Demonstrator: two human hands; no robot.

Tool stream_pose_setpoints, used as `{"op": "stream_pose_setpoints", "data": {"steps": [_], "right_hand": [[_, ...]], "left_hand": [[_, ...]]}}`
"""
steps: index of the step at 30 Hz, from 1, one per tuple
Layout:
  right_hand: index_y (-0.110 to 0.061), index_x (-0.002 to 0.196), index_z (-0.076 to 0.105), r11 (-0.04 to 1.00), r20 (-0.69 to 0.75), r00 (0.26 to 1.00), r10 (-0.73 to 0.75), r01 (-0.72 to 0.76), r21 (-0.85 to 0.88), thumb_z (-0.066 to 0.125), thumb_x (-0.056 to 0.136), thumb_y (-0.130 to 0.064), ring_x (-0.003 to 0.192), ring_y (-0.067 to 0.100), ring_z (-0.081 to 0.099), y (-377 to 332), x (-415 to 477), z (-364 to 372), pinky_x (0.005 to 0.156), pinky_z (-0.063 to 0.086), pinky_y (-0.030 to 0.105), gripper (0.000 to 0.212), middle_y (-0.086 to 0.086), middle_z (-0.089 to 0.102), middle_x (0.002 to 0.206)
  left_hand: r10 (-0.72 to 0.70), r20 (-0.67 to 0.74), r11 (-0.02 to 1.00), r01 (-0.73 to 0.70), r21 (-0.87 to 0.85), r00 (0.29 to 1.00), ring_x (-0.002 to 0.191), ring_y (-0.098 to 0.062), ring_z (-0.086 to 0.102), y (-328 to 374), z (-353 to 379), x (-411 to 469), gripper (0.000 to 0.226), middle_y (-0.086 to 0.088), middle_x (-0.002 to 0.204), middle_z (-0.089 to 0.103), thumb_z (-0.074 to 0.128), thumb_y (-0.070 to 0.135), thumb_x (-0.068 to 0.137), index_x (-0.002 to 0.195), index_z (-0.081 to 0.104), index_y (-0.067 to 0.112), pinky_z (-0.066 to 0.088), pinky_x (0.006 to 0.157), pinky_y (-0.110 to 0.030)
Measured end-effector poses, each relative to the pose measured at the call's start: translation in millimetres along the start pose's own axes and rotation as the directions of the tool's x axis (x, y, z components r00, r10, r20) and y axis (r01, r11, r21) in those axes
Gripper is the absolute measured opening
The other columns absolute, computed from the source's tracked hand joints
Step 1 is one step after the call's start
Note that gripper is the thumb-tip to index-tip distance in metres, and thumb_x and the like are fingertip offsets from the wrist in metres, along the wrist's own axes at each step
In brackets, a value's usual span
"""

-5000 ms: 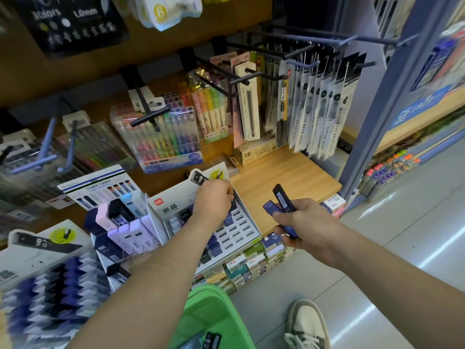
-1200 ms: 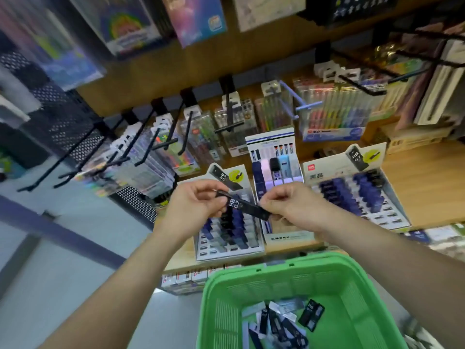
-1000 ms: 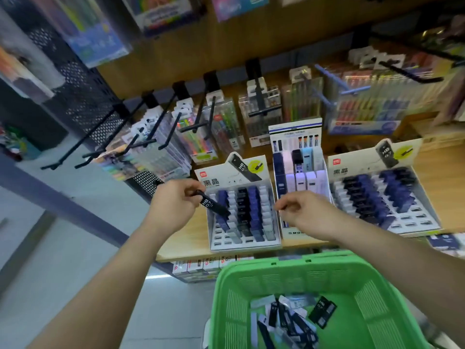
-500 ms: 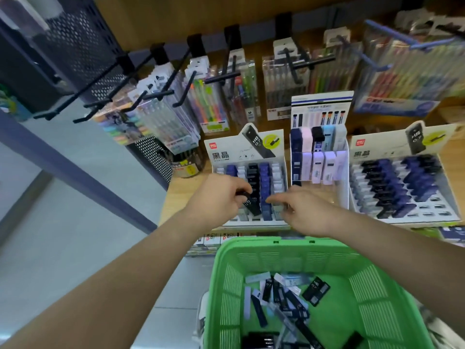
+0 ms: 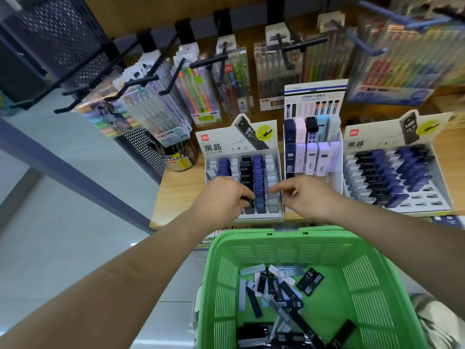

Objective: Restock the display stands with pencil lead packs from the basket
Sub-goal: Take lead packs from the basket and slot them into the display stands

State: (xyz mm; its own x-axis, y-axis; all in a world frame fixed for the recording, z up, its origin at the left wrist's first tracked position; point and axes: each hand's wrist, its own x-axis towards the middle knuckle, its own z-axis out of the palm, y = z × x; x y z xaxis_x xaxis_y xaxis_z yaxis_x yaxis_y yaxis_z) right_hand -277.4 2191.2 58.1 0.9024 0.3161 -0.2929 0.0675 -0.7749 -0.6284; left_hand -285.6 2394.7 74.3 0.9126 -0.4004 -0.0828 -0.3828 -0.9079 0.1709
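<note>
Our left hand (image 5: 222, 197) pinches a slim black pencil lead pack (image 5: 247, 201) at the white cardboard display stand's (image 5: 251, 217) front; our right hand (image 5: 305, 195) hovers beside, loosely curled, empty, above the green plastic basket (image 5: 276, 235).

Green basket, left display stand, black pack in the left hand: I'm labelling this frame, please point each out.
green basket (image 5: 284, 238): head view, far rim.
left display stand (image 5: 219, 144): head view, printed header card.
black pack (image 5: 248, 197): head view, its exposed end.

Green slatted basket (image 5: 281, 250), black-and-blue packs (image 5: 274, 288)
</note>
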Motion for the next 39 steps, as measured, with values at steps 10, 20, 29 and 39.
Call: {"op": "stream_pose_setpoints", "data": {"steps": [10,20,29,39], "right_hand": [[-0.020,0.109,0.072,0.968,-0.084,0.994,0.064,-0.042,0.249,0.063,0.093,-0.014,0.051,-0.003,0.050,0.2,0.6,11.0,0.039,0.032,0.004,0.019,-0.003,0.067,0.084],[-0.022,0.102,0.067,0.988,-0.003,0.999,0.050,-0.049,0.144,0.056,0.093,-0.006,0.073,0.013,0.070,11.2,-26.5,-17.0,0.063,0.056,0.028,0.021,-0.001,0.067,0.082],[-0.017,0.118,0.065,0.973,0.299,0.936,0.185,-0.132,-0.188,0.057,0.095,-0.013,0.067,0.012,0.067,81.5,-88.5,6.8,0.050,0.046,0.014,0.025,-0.001,0.070,0.082],[-0.019,0.154,0.017,0.940,0.371,0.867,0.334,-0.281,-0.192,0.073,0.080,-0.052,0.141,0.033,0.029,167.9,-72.5,208.9,0.111,0.032,0.042,0.099,0.012,0.019,0.158]], "left_hand": [[-0.077,0.011,0.996,0.078,-0.037,0.997,0.094,-0.022,0.061,5.1,13.0,3.3,0.012,-0.002,0.094,0.071,0.058,0.021,0.093,0.103,0.064,0.017,0.049,0.081,-0.035],[0.006,-0.192,0.999,-0.012,-0.034,0.981,0.101,-0.021,0.056,14.0,-1.2,-12.5,0.023,0.000,0.106,0.067,0.054,0.014,0.091,0.108,0.069,0.019,0.048,0.088,-0.035],[-0.076,0.370,0.996,0.090,-0.021,0.926,0.094,-0.016,0.064,32.6,105.5,-75.6,0.030,0.001,0.110,0.070,0.043,0.014,0.096,0.113,0.066,0.023,0.049,0.077,-0.024],[-0.194,0.541,0.974,0.227,0.006,0.818,0.142,-0.033,0.019,38.7,264.6,-89.0,0.088,-0.006,0.159,0.014,0.063,-0.002,0.080,0.150,0.017,0.025,0.033,0.112,-0.043]]}}
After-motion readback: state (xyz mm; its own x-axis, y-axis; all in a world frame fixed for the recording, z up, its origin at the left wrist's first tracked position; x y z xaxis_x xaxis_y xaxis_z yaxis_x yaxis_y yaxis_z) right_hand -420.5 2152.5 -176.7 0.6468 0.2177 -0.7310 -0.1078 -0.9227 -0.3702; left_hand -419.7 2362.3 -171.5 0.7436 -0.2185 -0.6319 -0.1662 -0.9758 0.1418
